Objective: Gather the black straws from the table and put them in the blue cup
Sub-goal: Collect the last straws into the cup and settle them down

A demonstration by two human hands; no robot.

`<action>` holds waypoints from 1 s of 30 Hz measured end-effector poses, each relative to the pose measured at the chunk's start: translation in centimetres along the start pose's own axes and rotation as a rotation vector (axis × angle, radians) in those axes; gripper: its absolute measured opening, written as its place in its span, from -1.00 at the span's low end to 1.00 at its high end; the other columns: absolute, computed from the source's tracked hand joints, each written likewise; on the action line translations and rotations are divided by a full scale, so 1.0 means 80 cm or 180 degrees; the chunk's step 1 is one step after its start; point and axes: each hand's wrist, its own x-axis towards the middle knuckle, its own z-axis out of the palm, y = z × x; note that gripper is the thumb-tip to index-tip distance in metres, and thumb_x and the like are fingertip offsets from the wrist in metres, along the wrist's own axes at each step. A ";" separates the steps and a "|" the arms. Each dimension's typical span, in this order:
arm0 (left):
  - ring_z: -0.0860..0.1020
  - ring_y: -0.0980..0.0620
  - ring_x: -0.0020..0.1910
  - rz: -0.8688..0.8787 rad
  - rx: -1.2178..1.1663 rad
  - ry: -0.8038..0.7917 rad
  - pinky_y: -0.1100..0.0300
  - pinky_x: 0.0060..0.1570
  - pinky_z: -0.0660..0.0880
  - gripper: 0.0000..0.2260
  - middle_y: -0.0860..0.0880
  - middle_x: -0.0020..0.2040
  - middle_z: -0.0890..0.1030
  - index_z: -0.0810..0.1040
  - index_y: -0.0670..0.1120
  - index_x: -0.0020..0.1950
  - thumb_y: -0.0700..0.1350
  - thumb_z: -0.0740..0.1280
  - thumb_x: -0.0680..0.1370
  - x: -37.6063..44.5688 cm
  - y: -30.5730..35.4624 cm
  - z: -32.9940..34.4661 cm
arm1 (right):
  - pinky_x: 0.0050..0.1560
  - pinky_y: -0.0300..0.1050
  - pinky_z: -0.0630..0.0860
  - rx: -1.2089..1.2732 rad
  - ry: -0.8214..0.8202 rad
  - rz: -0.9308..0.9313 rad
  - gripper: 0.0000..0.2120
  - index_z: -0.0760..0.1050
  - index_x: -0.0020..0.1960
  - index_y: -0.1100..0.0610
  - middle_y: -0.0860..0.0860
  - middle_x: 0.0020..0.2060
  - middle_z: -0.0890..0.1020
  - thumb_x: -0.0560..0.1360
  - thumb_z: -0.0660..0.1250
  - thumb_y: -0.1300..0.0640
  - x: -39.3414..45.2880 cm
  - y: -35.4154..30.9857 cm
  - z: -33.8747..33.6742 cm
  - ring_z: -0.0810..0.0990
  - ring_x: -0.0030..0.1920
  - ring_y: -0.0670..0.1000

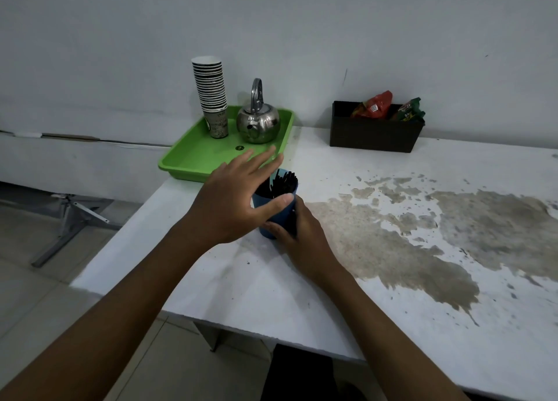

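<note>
The blue cup (279,216) stands upright on the worn white table (259,286), near its left end. A bunch of black straws (283,183) sticks up inside it. My left hand (232,201) is spread over the cup's left side, fingers apart, thumb lying along the front rim. My right hand (302,240) wraps the cup's lower right side from the front. A dark strip runs down the cup wall by those fingers; I cannot tell whether it is a straw. No loose straws show on the table.
A green tray (193,162) behind the cup holds a steel kettle (258,122) and a tall stack of paper cups (211,92). A black box (374,137) with snack packets (374,106) stands against the wall. The table's left edge lies close to the cup.
</note>
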 end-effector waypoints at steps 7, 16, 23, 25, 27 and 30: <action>0.01 0.22 0.58 0.0436 -0.0155 -0.0324 -0.01 0.51 0.20 -0.38 0.20 0.60 0.12 0.07 0.16 0.60 0.35 0.04 0.58 -0.006 0.010 0.003 | 0.02 -0.26 0.52 -0.0194 0.0009 -0.0243 -0.52 0.30 0.37 0.05 -0.08 0.15 0.57 0.51 0.33 -0.01 0.001 0.005 0.001 0.57 0.09 -0.15; 0.48 0.08 0.34 -0.1292 -0.1645 0.0730 0.07 0.25 0.51 -0.04 0.09 0.43 0.45 0.08 0.17 0.55 0.31 0.53 0.29 -0.028 0.030 0.050 | -0.07 -0.19 0.59 -0.0049 -0.0447 0.0233 -0.47 0.44 0.27 0.08 -0.09 0.04 0.61 0.35 0.46 0.32 0.008 0.010 -0.021 0.61 -0.01 -0.11; 0.56 0.13 0.09 -0.1426 -0.1912 0.1271 0.14 0.03 0.60 -0.25 0.17 0.17 0.57 0.40 0.03 0.33 0.20 0.61 0.25 -0.008 0.037 0.067 | 0.23 -0.11 0.37 -0.2025 -0.0288 -0.0012 -0.73 0.49 0.27 0.16 0.11 0.22 0.58 0.59 0.20 0.19 0.022 0.030 -0.100 0.51 0.19 0.04; 0.56 0.11 0.12 -0.1393 -0.2032 0.1204 0.14 0.04 0.60 -0.28 0.14 0.17 0.59 0.43 0.00 0.31 0.19 0.61 0.25 0.013 0.039 0.067 | 0.39 0.04 0.23 -0.2572 -0.0365 0.0210 -0.70 0.48 0.28 0.16 0.13 0.29 0.53 0.63 0.13 0.08 0.043 0.048 -0.127 0.45 0.31 0.12; 0.56 0.10 0.14 -0.1311 -0.2137 0.1134 0.13 0.05 0.60 -0.28 0.12 0.19 0.59 0.46 0.00 0.30 0.20 0.61 0.23 0.042 0.041 0.066 | 0.43 0.15 0.19 -0.2768 -0.0402 0.0509 -0.64 0.45 0.30 0.12 0.11 0.34 0.47 0.63 0.07 -0.02 0.061 0.068 -0.155 0.37 0.38 0.13; 0.59 0.07 0.09 -0.1427 -0.2266 0.0835 0.06 0.03 0.63 -0.32 0.11 0.15 0.61 0.52 0.02 0.23 0.16 0.64 0.19 0.095 0.036 0.061 | 0.35 0.18 0.26 -0.2921 -0.0357 0.0647 -0.63 0.42 0.29 0.12 0.10 0.29 0.48 0.62 0.05 -0.04 0.077 0.091 -0.183 0.39 0.33 0.14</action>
